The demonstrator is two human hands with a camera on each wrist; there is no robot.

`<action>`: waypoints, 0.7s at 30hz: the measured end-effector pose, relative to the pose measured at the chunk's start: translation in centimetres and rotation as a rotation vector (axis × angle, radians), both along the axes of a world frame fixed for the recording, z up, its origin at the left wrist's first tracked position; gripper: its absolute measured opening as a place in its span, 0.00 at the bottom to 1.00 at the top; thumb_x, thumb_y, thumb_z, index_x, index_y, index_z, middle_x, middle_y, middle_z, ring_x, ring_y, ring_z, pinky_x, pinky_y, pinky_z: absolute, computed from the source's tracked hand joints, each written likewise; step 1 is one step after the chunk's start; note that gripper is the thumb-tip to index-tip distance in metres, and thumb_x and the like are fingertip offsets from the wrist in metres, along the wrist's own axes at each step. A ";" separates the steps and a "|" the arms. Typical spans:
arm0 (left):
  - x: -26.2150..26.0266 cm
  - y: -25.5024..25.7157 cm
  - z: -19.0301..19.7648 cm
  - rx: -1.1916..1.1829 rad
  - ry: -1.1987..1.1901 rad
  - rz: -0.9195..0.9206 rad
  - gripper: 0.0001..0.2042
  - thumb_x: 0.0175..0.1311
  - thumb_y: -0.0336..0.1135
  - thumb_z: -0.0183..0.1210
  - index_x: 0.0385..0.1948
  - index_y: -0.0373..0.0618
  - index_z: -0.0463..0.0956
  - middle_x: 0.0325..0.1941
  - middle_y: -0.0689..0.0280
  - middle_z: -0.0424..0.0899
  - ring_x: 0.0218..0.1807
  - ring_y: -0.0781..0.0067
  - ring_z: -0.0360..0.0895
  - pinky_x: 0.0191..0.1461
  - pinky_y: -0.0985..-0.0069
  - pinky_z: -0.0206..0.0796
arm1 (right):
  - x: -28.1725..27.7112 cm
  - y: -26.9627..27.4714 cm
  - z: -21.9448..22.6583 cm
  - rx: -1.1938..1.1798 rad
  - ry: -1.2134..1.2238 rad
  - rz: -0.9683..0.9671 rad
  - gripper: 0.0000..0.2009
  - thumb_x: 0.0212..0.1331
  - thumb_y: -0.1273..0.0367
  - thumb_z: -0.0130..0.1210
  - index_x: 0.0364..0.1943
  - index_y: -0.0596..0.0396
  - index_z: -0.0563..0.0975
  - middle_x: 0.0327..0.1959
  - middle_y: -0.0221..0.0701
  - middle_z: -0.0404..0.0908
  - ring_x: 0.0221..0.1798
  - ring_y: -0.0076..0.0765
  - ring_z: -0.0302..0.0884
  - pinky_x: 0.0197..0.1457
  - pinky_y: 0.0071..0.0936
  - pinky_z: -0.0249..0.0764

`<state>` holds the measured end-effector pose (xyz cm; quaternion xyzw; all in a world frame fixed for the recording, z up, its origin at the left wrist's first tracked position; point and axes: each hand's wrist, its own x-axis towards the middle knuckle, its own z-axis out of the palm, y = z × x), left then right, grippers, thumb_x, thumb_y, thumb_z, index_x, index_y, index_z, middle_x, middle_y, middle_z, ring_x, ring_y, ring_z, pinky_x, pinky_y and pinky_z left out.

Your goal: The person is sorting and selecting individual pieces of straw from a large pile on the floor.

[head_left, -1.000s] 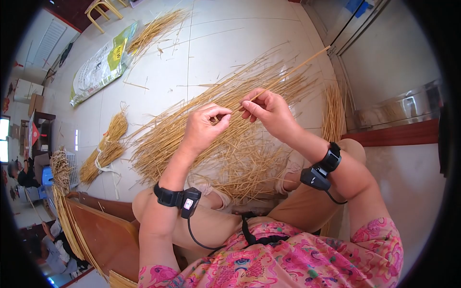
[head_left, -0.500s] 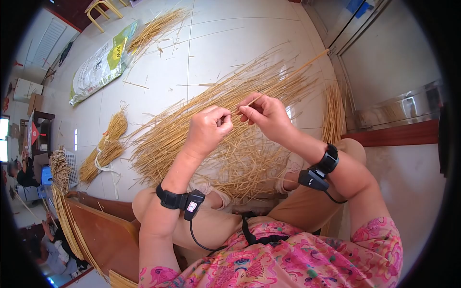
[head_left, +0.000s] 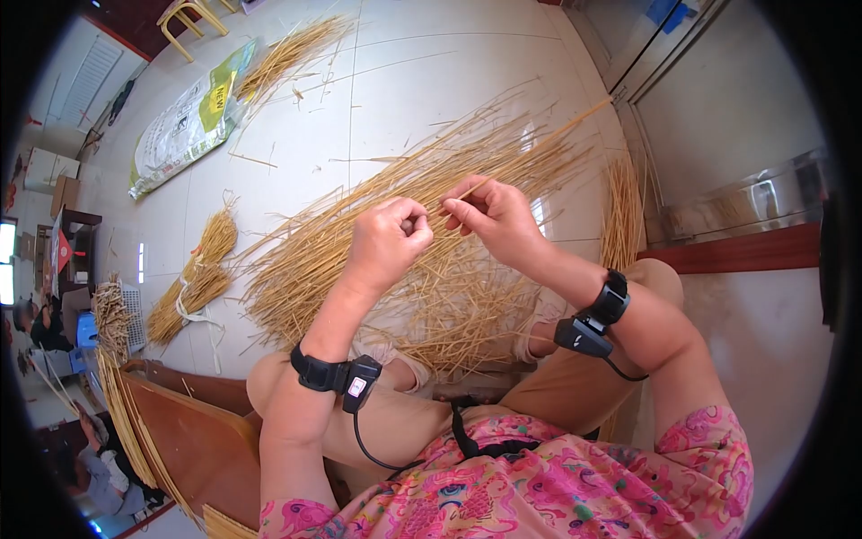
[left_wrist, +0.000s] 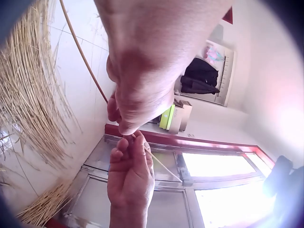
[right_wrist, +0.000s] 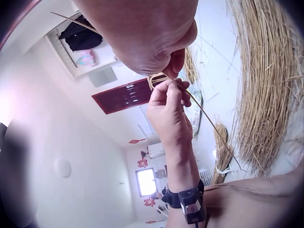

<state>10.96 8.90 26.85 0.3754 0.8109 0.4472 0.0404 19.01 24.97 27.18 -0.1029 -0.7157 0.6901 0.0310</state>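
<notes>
A single long straw stalk passes through both hands above the pile. My left hand pinches it between thumb and curled fingers. Close beside, my right hand pinches it too, thumb on the near side. From the right hand the stalk slants up and right in the head view. On the left hand's far side, the stalk runs on thin and nearly straight in the right wrist view. Beneath the hands lies a broad heap of loose straw. The fingertips partly hide the pinched section.
A tied straw bundle lies left, a printed sack with more straw beyond it. Another straw bunch lies by the door. A brown wooden board stands at lower left. Other people sit at far left.
My left fingers have curled in tighter and the left hand has turned slightly. The right hand has drifted a little left and down, and the stalk's far end has dipped with it.
</notes>
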 end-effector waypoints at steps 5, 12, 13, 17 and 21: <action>-0.4 -0.1 0.1 -0.028 -0.127 0.016 0.02 0.49 0.24 0.58 0.24 0.39 0.77 0.19 0.71 0.75 0.19 0.88 0.66 0.24 0.87 0.61 | 0.0 -0.3 -0.3 -0.091 0.040 -0.026 0.04 0.61 0.73 0.51 0.34 0.60 0.75 0.23 0.27 0.78 0.28 0.16 0.75 0.30 0.16 0.71; -1.6 -0.3 -1.7 0.135 -0.491 0.113 0.02 0.54 0.24 0.55 0.24 0.40 0.73 0.17 0.75 0.72 0.20 0.92 0.64 0.23 0.88 0.58 | 0.1 -0.4 -0.2 -0.070 0.070 -0.020 0.05 0.62 0.73 0.50 0.36 0.60 0.75 0.27 0.28 0.79 0.31 0.17 0.76 0.32 0.15 0.71; -1.7 -0.4 -1.9 0.201 -0.532 0.118 0.02 0.54 0.24 0.55 0.24 0.41 0.73 0.16 0.75 0.72 0.19 0.92 0.64 0.23 0.88 0.58 | 0.1 -0.4 -0.1 -0.086 0.078 -0.031 0.05 0.62 0.73 0.50 0.36 0.60 0.75 0.28 0.29 0.79 0.31 0.17 0.76 0.33 0.15 0.71; -2.1 -0.8 -1.5 0.169 -0.471 0.153 0.02 0.55 0.23 0.53 0.24 0.41 0.72 0.17 0.76 0.71 0.20 0.91 0.63 0.24 0.88 0.57 | 0.2 -0.2 0.3 -0.095 0.085 -0.022 0.05 0.63 0.72 0.49 0.38 0.59 0.74 0.35 0.30 0.80 0.36 0.20 0.77 0.37 0.15 0.72; -3.3 -1.7 -0.9 0.155 -0.398 0.244 0.03 0.56 0.24 0.51 0.24 0.42 0.72 0.18 0.75 0.71 0.21 0.90 0.62 0.24 0.88 0.56 | 0.3 -0.2 0.4 -0.084 0.176 -0.086 0.05 0.62 0.73 0.49 0.37 0.60 0.73 0.32 0.30 0.79 0.34 0.19 0.77 0.35 0.16 0.72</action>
